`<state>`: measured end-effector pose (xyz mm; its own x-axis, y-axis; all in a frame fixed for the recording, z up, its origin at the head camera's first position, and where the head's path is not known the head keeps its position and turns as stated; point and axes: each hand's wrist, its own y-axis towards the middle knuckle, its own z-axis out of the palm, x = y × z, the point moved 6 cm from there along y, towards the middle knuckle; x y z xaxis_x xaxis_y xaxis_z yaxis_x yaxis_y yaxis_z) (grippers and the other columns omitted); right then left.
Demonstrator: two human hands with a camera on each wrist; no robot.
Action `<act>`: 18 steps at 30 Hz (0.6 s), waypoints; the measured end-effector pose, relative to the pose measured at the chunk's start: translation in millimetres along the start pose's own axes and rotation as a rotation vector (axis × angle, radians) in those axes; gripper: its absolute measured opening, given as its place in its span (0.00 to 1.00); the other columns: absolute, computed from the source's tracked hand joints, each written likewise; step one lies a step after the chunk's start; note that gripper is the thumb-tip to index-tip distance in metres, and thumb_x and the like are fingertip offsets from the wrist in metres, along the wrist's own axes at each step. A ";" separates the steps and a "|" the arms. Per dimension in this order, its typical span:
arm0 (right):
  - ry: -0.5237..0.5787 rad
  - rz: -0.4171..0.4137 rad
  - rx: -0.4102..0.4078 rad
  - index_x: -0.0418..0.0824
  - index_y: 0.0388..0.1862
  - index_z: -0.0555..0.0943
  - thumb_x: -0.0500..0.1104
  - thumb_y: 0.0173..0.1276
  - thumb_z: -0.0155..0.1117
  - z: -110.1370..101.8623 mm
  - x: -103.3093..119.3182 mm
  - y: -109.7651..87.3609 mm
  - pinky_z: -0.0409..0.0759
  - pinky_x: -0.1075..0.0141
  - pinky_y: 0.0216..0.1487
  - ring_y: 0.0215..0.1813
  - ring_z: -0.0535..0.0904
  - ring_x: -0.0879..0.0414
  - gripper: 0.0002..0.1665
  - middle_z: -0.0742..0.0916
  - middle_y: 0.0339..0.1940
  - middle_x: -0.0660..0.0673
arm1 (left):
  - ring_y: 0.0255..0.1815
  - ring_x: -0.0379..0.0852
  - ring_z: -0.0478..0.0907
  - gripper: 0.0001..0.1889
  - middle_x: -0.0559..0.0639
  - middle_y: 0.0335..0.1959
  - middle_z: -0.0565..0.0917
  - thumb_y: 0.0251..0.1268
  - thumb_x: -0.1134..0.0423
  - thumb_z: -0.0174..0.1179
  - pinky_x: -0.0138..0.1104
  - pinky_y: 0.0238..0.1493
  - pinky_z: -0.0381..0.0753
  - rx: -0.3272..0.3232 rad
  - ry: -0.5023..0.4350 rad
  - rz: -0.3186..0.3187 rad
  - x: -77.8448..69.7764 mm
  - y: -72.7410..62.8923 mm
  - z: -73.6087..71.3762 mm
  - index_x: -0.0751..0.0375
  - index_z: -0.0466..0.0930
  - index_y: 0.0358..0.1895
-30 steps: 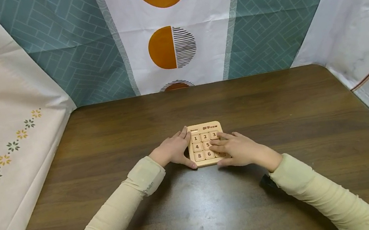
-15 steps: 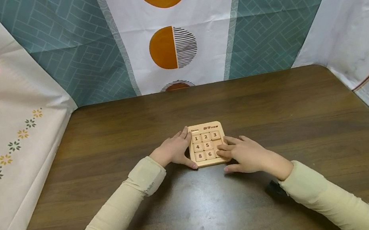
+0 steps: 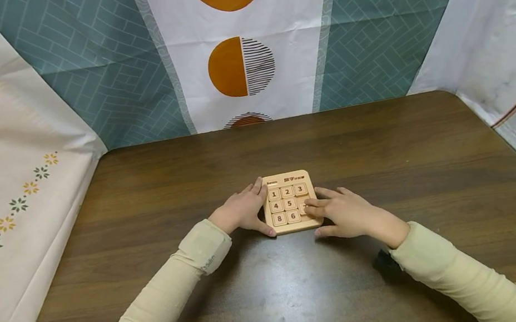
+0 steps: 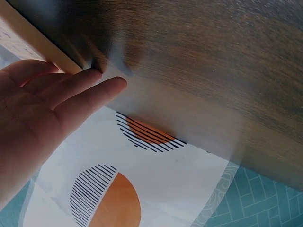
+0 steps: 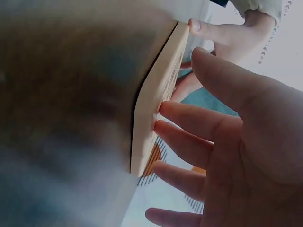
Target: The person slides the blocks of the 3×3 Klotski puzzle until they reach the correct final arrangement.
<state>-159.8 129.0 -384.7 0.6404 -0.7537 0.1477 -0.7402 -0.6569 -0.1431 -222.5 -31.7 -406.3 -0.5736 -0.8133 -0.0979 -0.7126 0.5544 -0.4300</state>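
Observation:
A square wooden number slide puzzle [image 3: 294, 228] lies flat on the table. Tiles 1, 2 and 3 fill its far row, with 4 and 5 in the middle row and 8 and 6 in the near row. My left hand [image 3: 243, 208] spans the left edge, fingers and thumb extended, thumb at the near corner. My right hand [image 3: 348, 214] has its extended fingertips on a tile [image 3: 302, 208] in the right column, between the middle and near rows; they hide its number. In the right wrist view, two fingers [image 5: 182, 137] touch the puzzle's top, with the thumb apart from it.
The dark wooden table [image 3: 179, 173] surrounds the puzzle. A patterned cloth [image 3: 125, 92] hangs behind the far table edge, with pale cloths at the left [image 3: 5, 167] and right. A small black object [image 3: 385, 259] shows by my right wrist.
My right hand has drawn back to the right, uncovering tile 3 and the middle-right slot. Over the last half second its fingertips and the tile beneath have shifted slightly away from me. The left hand is still.

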 end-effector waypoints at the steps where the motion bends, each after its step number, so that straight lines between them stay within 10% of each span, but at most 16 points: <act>1: 0.004 0.003 0.005 0.41 0.62 0.71 0.58 0.61 0.59 -0.2 -1.4 1.2 0.61 0.38 0.55 0.68 0.58 0.41 0.34 0.72 0.64 0.43 | 0.70 0.60 0.47 0.63 0.64 0.72 0.39 0.38 0.30 0.62 0.53 0.60 0.60 0.000 0.000 0.000 0.0 -0.1 0.1 0.68 0.43 0.71; 18: 0.045 -0.064 0.046 0.44 0.66 0.67 0.58 0.62 0.58 0.4 11.5 7.3 0.55 0.36 0.58 0.70 0.53 0.42 0.37 0.68 0.67 0.45 | 0.69 0.60 0.48 0.63 0.64 0.71 0.40 0.37 0.29 0.62 0.53 0.59 0.61 -0.008 -0.001 0.001 0.8 0.3 0.5 0.68 0.44 0.71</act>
<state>-157.7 115.5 -384.4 0.6758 -0.7090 0.2016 -0.6870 -0.7049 -0.1762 -222.9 -32.3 -406.9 -0.5740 -0.8128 -0.0991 -0.7151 0.5565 -0.4231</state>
